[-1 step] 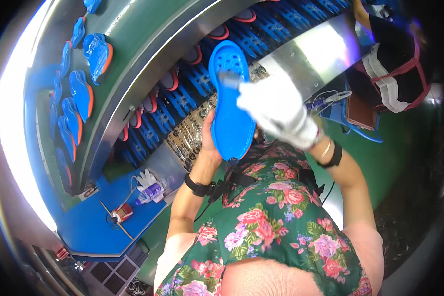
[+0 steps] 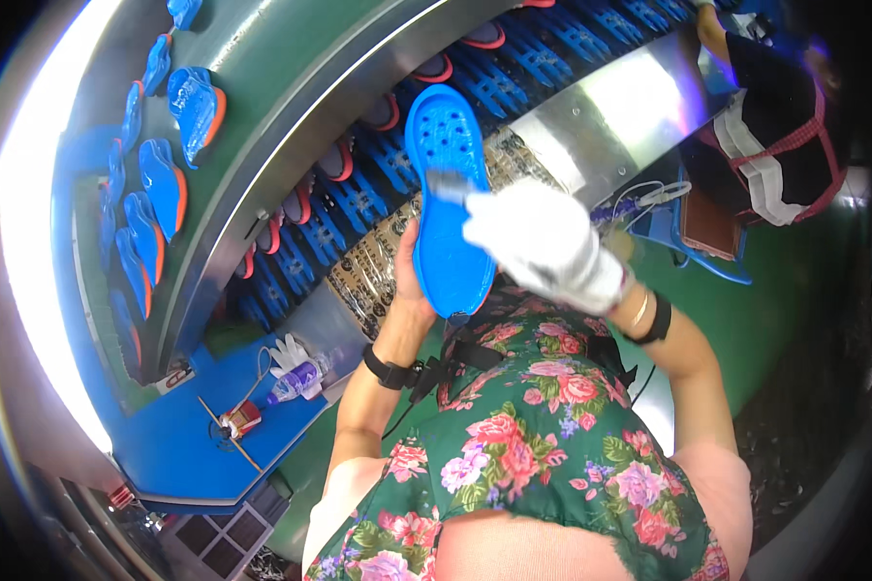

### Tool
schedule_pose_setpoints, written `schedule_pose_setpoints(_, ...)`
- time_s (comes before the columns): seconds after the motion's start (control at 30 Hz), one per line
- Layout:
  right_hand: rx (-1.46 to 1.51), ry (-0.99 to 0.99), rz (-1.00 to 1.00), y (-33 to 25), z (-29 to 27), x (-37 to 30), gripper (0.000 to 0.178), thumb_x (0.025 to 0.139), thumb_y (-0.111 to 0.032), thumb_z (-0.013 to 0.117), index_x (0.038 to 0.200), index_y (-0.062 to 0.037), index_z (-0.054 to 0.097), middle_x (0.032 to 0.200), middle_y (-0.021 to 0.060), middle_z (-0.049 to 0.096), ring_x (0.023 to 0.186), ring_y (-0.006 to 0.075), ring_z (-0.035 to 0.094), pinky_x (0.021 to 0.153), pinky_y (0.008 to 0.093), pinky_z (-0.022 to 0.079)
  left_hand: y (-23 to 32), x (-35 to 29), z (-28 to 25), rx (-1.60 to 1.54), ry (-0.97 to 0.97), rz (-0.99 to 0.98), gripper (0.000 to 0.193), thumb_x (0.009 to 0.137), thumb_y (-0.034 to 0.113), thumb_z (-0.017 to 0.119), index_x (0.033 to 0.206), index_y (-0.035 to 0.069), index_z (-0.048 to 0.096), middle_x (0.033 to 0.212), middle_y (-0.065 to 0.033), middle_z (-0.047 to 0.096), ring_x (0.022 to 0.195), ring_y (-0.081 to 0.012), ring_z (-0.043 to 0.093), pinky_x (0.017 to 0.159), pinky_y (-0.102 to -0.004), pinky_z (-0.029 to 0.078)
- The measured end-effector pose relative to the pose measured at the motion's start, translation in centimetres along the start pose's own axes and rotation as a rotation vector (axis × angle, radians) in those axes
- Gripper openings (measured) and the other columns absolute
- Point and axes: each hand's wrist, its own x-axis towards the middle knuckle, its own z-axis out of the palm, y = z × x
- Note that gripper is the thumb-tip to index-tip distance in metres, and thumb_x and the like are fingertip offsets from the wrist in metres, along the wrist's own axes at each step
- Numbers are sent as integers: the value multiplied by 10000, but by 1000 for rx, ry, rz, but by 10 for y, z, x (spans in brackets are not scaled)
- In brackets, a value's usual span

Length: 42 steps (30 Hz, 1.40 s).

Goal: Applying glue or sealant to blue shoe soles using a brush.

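Insole (image 2: pixel 448 198) upright, left hand (image 2: pixel 412 290) fingers clamped on its heel; gloved right hand (image 2: pixel 543 242) closed, wiping its middle, same as before.

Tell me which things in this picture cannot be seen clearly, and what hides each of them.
- Head view: the right hand wears a white glove and covers part of the blue sole; whatever its fingers hold is blurred.
- Left hand: mostly behind the sole; its grip is hidden.
- Small bottle on the blue table: too small to identify.
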Motion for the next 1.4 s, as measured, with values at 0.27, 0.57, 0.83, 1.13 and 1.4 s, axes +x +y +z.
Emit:
schedule_pose_setpoints(0.27,1275,300,737,11,-51,-35,150,764,73,732,899,10,749,1005,208,748,835,220,726,742,324,575,50,-21,34,197,-525,210,1278,681,731,779,1587,47,193,1520,-298,363,1283,-485,522,1043,-515,507)
schedule_pose_setpoints(0.57,1037,306,994,26,-18,-51,188,819,39,719,1002,26,762,983,133,765,880,167,711,801,275,553,195,48,88,-547,-507,312,960,947,600,582,1590,36,144,1594,-313,140,1300,-468,446,986,-516,527)
schedule_pose_setpoints(0.83,977,206,1074,32,-4,-63,185,838,9,731,1019,40,754,995,121,765,875,150,704,811,266,551,246,82,96,-810,-504,363,948,998,679,338,1559,-57,128,1616,-271,135,1448,-440,302,1130,-537,420)
schedule_pose_setpoints(1.13,986,219,1077,42,-3,-73,184,825,22,739,1007,31,761,952,103,764,755,113,678,642,236,532,163,90,152,-301,-249,557,814,987,492,537,1533,-45,261,1474,-262,428,1370,-362,456,1075,-461,422)
schedule_pose_setpoints(1.4,965,268,1079,39,-16,-63,206,844,-12,732,1044,32,756,966,101,769,838,134,702,786,255,554,187,179,228,730,259,884,990,830,325,778,1606,82,213,1360,-181,527,1242,-270,477,1037,-468,373)
